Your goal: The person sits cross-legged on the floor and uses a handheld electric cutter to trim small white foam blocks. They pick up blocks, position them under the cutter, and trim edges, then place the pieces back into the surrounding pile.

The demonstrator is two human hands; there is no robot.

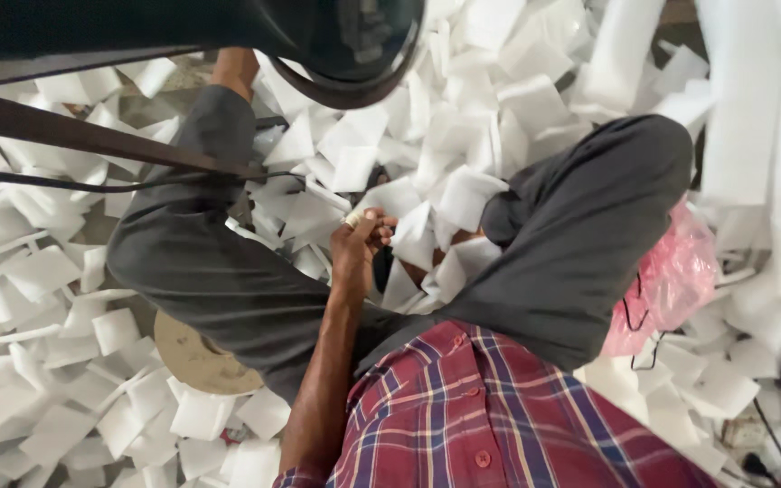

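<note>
floor [151, 104] | strewn with white foam pieces [38, 271] | pink plastic bag [671, 276] | round tan disc [196, 357]

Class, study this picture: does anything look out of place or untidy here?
Yes: white foam pieces lie scattered in heaps all around the seated person, even in the lap. A pink plastic bag sits crumpled among them. The left hand grips one piece.

White foam pieces [354, 167], red-plaid shirt [499, 416]
</note>
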